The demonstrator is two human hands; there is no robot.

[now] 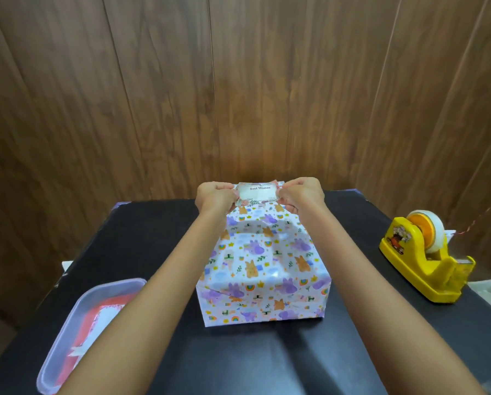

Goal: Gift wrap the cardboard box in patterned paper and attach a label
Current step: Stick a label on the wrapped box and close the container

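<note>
The box (262,260) stands in the middle of the black desk (267,363). The patterned paper (250,306) covers every side of it that the camera sees, with the folds lying flat. I judge therefore that the wrapping is done and that the label step is now in hand.

The label (257,193) is a small white card with a flowered border and the words "Best Wishes". It is not on the box yet. It is held in the air above the far edge of the box, face toward the person, probably so that the print can be read and the card kept level.

The left hand (214,196) pinches the left end and the right hand (302,195) pinches the right end. The fingers (285,198) are curled tight on the short edges and hold nothing else. Holding it by the two ends leaves the middle free (whether the back is sticky, or has a liner to peel off, I cannot tell).

A yellow tape dispenser (422,258) sits at the right of the desk, well apart from the box but likely within reach of the right hand. This would be sensible if tape must fix the card. A clear tray (116,283) with red and white paper pieces lies at the near left, partly under the left forearm.

The top of the box looks a little dented and glossy, so I think the card should come down flat and parallel to the edges, or it may sit crooked.
</note>
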